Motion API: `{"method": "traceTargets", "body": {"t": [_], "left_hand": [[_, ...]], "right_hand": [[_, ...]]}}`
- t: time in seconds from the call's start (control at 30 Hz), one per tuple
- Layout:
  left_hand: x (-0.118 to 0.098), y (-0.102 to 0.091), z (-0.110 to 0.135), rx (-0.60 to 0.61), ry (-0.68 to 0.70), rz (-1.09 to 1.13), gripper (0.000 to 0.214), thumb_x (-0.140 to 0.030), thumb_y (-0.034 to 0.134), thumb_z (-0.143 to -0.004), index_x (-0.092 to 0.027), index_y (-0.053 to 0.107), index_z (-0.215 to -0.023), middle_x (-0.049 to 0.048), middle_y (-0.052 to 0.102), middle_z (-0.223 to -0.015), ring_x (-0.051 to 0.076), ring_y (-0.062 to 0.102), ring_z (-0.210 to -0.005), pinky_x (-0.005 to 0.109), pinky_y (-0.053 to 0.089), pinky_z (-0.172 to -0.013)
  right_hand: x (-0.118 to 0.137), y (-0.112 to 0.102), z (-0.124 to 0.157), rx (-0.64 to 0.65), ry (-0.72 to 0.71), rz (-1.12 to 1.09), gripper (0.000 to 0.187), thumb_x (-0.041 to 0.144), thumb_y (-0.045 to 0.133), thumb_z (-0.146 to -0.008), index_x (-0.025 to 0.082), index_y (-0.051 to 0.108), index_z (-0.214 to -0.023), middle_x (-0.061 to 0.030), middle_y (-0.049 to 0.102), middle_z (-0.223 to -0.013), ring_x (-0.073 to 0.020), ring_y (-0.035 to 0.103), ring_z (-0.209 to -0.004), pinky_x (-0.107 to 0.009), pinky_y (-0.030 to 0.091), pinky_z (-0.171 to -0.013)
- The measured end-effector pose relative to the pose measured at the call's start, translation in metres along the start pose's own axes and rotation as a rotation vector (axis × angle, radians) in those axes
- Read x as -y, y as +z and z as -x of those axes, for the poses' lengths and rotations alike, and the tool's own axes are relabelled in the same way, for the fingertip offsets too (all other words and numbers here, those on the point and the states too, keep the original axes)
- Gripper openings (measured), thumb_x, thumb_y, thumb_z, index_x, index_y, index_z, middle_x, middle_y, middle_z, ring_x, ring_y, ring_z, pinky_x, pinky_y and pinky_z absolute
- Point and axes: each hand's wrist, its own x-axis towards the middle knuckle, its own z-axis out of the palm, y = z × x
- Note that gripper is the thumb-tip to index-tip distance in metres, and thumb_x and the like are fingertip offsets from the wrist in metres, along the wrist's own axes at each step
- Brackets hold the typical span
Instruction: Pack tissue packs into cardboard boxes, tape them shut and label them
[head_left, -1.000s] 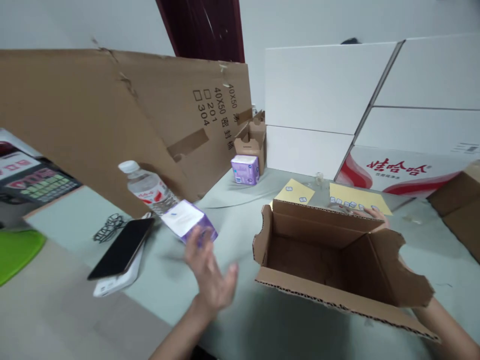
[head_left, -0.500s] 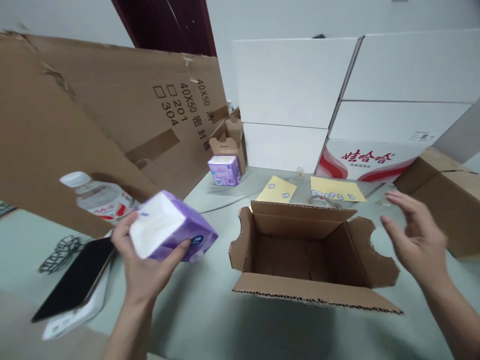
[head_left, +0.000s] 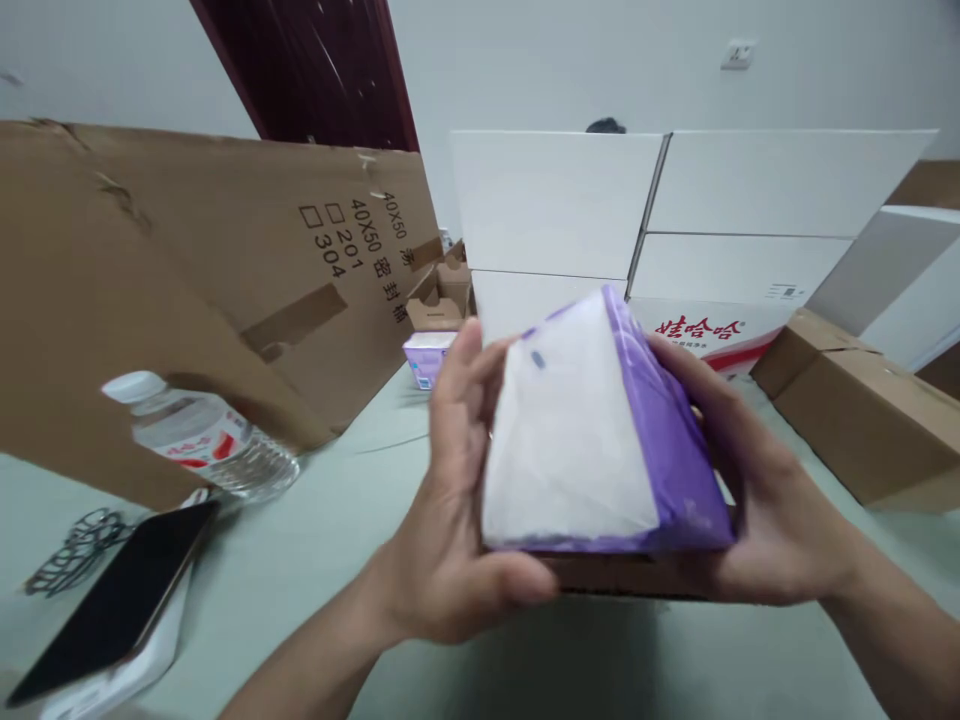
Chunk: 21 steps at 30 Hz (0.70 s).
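A purple and white pack of tissues is held up in front of me between both hands. My left hand grips its left side, thumb along the lower edge. My right hand is closed round the purple right side. Below and behind the pack, only the front edge of an open brown cardboard box shows; the rest is hidden. A second purple tissue pack stands farther back, partly covered by my left fingers, in front of a small brown box.
A large brown carton walls off the left, with a tilted water bottle before it. A dark tablet and a coiled cable lie lower left. White cartons stand behind; a brown box sits at right.
The tissue pack has moved right, from beside the open box to above it. My right hand has come in from the right and taken hold too. The view has shifted slightly.
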Motion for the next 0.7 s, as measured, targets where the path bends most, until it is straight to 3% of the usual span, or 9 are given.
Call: {"method": "traceTargets", "body": {"t": [0.07, 0.1, 0.17, 0.23, 0.33, 0.43, 0.57, 0.63, 0.7], "left_hand": [[0.012, -0.015, 0.009, 0.025, 0.054, 0.125, 0.079, -0.080, 0.047, -0.082, -0.037, 0.038, -0.148, 0.0036, 0.048, -0.150, 0.031, 0.040, -0.144, 0.057, 0.038, -0.118], [0.020, -0.022, 0.017, -0.035, 0.081, 0.173, 0.063, -0.069, 0.050, -0.087, -0.040, 0.044, -0.143, 0.0001, 0.047, -0.150, 0.029, 0.037, -0.146, 0.056, 0.034, -0.120], [0.036, -0.029, 0.040, -0.248, 0.118, 0.206, 0.036, -0.051, 0.056, -0.087, -0.043, 0.061, -0.122, -0.0024, 0.056, -0.134, 0.026, 0.047, -0.136, 0.051, 0.040, -0.117], [0.053, -0.027, 0.070, -0.382, 0.157, 0.217, 0.031, -0.044, 0.060, -0.082, -0.040, 0.066, -0.112, 0.0002, 0.060, -0.118, 0.024, 0.057, -0.117, 0.046, 0.050, -0.105], [0.072, -0.013, 0.112, -0.289, 0.075, 0.178, 0.045, -0.048, 0.061, -0.084, -0.032, 0.061, -0.125, 0.0077, 0.053, -0.124, 0.027, 0.055, -0.116, 0.044, 0.053, -0.099], [0.078, -0.001, 0.132, -0.212, 0.043, 0.187, 0.054, -0.047, 0.062, -0.086, -0.028, 0.053, -0.136, 0.0109, 0.049, -0.130, 0.026, 0.050, -0.124, 0.040, 0.049, -0.105], [0.074, 0.005, 0.127, -0.128, 0.064, 0.204, 0.053, -0.039, 0.062, -0.089, -0.027, 0.049, -0.139, 0.0111, 0.050, -0.130, 0.023, 0.054, -0.122, 0.038, 0.048, -0.106], [0.072, 0.005, 0.122, -0.089, 0.064, 0.182, 0.052, -0.034, 0.061, -0.090, -0.026, 0.048, -0.140, 0.0113, 0.054, -0.128, 0.022, 0.056, -0.121, 0.035, 0.050, -0.104], [0.072, 0.005, 0.119, -0.026, 0.061, 0.162, 0.047, -0.036, 0.059, -0.092, -0.024, 0.049, -0.137, 0.0110, 0.061, -0.120, 0.022, 0.061, -0.116, 0.036, 0.052, -0.102]], "right_hand": [[-0.010, -0.005, 0.009, -0.009, -0.042, 0.067, 0.111, 0.041, 0.082, -0.063, 0.043, 0.021, -0.156, -0.0032, 0.044, -0.150, -0.0361, 0.054, -0.129, -0.049, 0.054, -0.102], [-0.016, -0.006, 0.015, -0.002, -0.040, 0.103, 0.108, 0.039, 0.081, -0.065, 0.042, 0.023, -0.156, -0.0047, 0.046, -0.148, -0.0361, 0.055, -0.128, -0.048, 0.056, -0.099], [-0.024, -0.005, 0.026, 0.045, -0.039, 0.155, 0.106, 0.039, 0.080, -0.066, 0.040, 0.024, -0.156, -0.0085, 0.046, -0.148, -0.0368, 0.056, -0.127, -0.045, 0.061, -0.091], [-0.030, 0.001, 0.035, 0.119, -0.050, 0.215, 0.104, 0.047, 0.080, -0.069, 0.038, 0.025, -0.157, -0.0118, 0.044, -0.150, -0.0396, 0.055, -0.128, -0.048, 0.061, -0.090], [-0.035, 0.006, 0.042, 0.202, -0.065, 0.296, 0.084, 0.058, 0.066, -0.082, 0.038, 0.030, -0.156, -0.0111, 0.040, -0.156, -0.0436, 0.043, -0.139, -0.060, 0.052, -0.101], [-0.046, -0.001, 0.042, 0.061, 0.027, 0.252, 0.057, 0.050, 0.052, -0.095, 0.039, 0.042, -0.150, -0.0065, 0.041, -0.157, -0.0373, 0.037, -0.145, -0.061, 0.043, -0.109], [-0.085, -0.011, 0.045, -0.156, 0.365, -0.052, 0.040, 0.045, 0.054, -0.094, 0.034, 0.060, -0.133, -0.0065, 0.061, -0.140, -0.0301, 0.054, -0.133, -0.053, 0.045, -0.109], [-0.107, -0.008, 0.050, -0.173, 0.479, -0.302, 0.041, 0.043, 0.057, -0.091, 0.031, 0.061, -0.131, -0.0082, 0.066, -0.134, -0.0292, 0.057, -0.130, -0.051, 0.047, -0.107], [-0.124, 0.001, 0.056, -0.124, 0.503, -0.490, 0.050, 0.041, 0.061, -0.088, 0.030, 0.057, -0.136, -0.0098, 0.065, -0.136, -0.0287, 0.055, -0.132, -0.049, 0.048, -0.107]]}}
